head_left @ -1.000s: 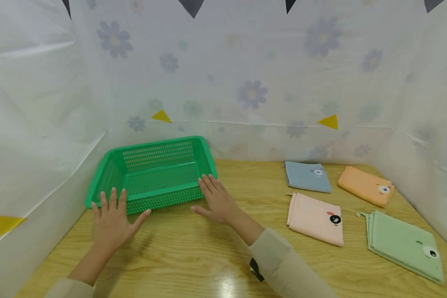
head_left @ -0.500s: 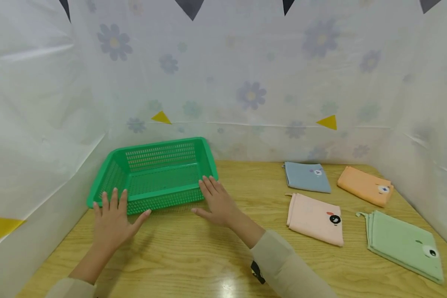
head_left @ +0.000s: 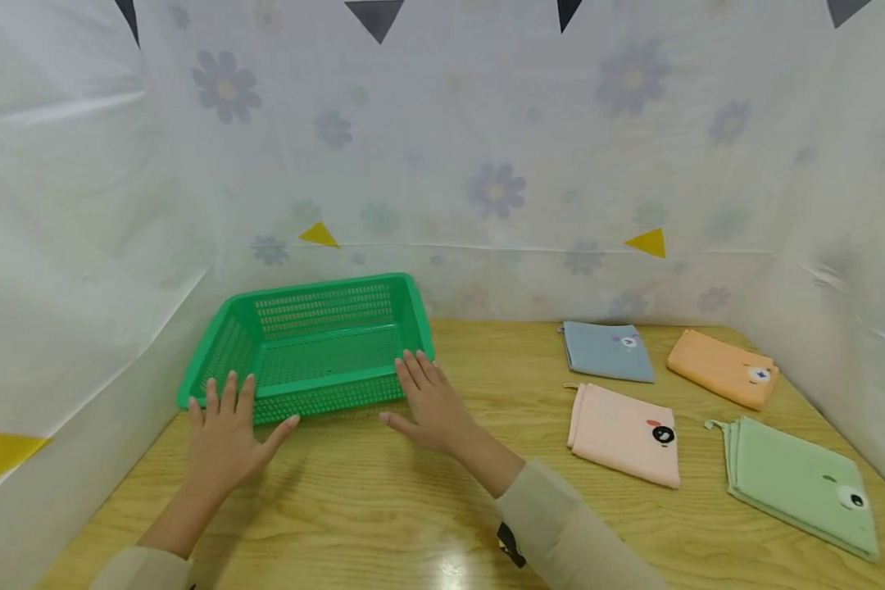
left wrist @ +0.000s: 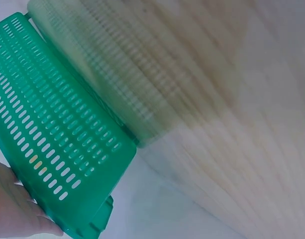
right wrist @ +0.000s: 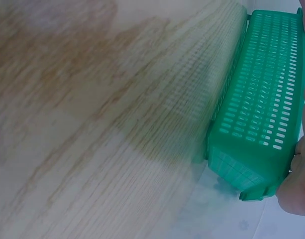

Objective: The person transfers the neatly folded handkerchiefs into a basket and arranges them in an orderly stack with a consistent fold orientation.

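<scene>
A green plastic basket [head_left: 324, 383] with slotted walls stands at the back left of the table, nothing inside it. At its near left corner is my left hand [head_left: 224, 442], fingers spread and straight, fingertips at the rim. My right hand [head_left: 438, 410] lies along the near right corner, its fingers straight over the rim and the thumb apart. From the left wrist, the basket's long side [left wrist: 52, 114] shows with the left fingers [left wrist: 23, 211] along its upper edge. The right wrist view has the same wall [right wrist: 256, 94] beside the right hand [right wrist: 297, 189].
Folded cloths lie on the right of the wooden table [head_left: 369, 508]: blue [head_left: 606, 354], orange [head_left: 715, 367], pink [head_left: 619, 434] and green [head_left: 792, 483]. White sheeting [head_left: 442, 164] with flowers walls the back and sides. A small dark item [head_left: 510, 545] shows by the right cuff.
The basket has shifted slightly to the right, chiefly at its left end. My left hand has moved a little right with it; the right hand has hardly moved. The cloths stay put.
</scene>
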Demonstrator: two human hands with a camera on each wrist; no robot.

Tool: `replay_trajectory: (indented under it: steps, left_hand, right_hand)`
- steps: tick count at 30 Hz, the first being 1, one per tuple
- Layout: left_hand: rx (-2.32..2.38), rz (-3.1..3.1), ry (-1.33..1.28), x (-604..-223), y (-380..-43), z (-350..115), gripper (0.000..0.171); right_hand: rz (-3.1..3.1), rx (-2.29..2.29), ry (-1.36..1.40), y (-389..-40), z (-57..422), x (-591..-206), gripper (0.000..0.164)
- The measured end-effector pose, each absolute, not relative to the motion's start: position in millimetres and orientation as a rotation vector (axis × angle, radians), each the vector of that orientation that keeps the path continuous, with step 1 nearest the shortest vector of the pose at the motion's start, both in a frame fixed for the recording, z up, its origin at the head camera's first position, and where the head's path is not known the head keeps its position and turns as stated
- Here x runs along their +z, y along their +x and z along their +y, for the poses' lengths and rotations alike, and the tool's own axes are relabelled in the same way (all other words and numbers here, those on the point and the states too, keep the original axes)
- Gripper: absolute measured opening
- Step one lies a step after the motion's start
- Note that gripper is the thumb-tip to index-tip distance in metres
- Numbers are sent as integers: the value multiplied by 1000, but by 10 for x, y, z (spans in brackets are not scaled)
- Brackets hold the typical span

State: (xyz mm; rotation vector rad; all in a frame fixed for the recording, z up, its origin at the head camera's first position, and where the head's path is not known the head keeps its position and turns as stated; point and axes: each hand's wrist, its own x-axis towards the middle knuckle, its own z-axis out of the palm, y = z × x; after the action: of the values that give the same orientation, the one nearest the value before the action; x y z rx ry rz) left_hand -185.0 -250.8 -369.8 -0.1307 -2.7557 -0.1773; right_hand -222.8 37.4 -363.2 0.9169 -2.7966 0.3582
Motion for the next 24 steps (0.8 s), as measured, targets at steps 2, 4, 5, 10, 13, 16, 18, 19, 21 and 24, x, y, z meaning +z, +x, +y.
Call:
replay_trajectory:
  steps: [2, 4, 5, 10, 13, 16, 18, 19, 21, 24]
  left_hand:
    - [-168, -2758, -135, -3694, -1855, -2508, 97]
    - [-167, -2760, -143, -3688, -1857, -2507, 97]
    - [-167, -2760, -146, -3685, -1857, -2507, 96]
    - [-172, -2756, -159, -3681, -1853, -2512, 95]
    - [-165, -2762, -166, -3683, -1853, -2512, 95]
    - [-161, -2765, -175, -3682, -1859, -2508, 95]
    - [-170, -2760, -183, -3684, -1861, -2503, 95]
    - [-175, -2756, -186, -3683, -1862, -2501, 95]
    - [-185, -2749, -190, -3681, -1863, -2497, 94]
    - [-185, -2742, -194, -3679, -1860, -2494, 95]
  right_hand:
    - [-2803, 366, 908, -2221, 374, -3630, 77]
    - [-2808, 367, 899, -2218, 374, -3631, 77]
    - [-2811, 364, 894, -2215, 373, -3631, 76]
    - [-2815, 343, 884, -2206, 368, -3636, 74]
    - [-2815, 307, 876, -2200, 369, -3647, 73]
    - [-2815, 282, 865, -2190, 380, -3650, 72]
    - [-2816, 283, 861, -2183, 389, -3647, 72]
    - [-2816, 290, 861, -2179, 393, -3643, 71]
    - [-2821, 301, 861, -2169, 401, -3633, 71]
    - [-2818, 298, 865, -2156, 408, -3626, 71]
